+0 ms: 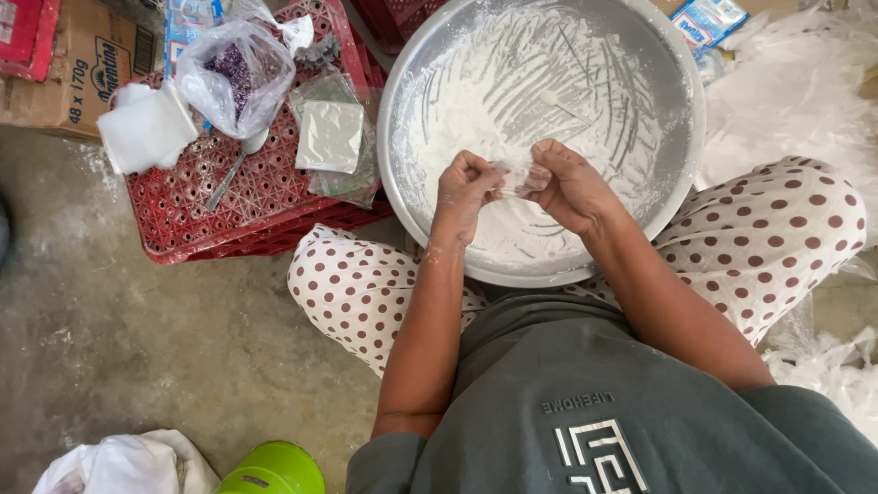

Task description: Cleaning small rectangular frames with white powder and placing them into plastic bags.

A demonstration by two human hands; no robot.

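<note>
Two hands meet over a wide metal basin (672, 174) that sits on the floor between the person's knees. The left hand (465, 189) and the right hand (569, 187) both pinch one small clear plastic bag (519, 178), holding it just above the white powder (498, 119) that coats the inside of the basin. The fingers (476, 167) of the left hand are curled and pressed together on the bag's left end; those of the right hand close on its right end, thumb on top. Both hands and wrists are dusted white. Finger tracks streak the powder toward the basin's far side.

Just beside the basin, to its left, a red plastic crate (247, 197) lies on the concrete floor (137, 338). On it rest a folded white packet (146, 128) at the left edge, a clear bag of purple bits (233, 78), a metal spoon (229, 174) and a flat square white packet in clear wrap (331, 137) nearest the basin. A cardboard box (82, 73) stands behind the crate at the far left. A green lid (273, 468) and a white cloth (128, 462) lie at the near edge of the floor, and crumpled clear plastic (796, 91) is heaped to the right of the basin
</note>
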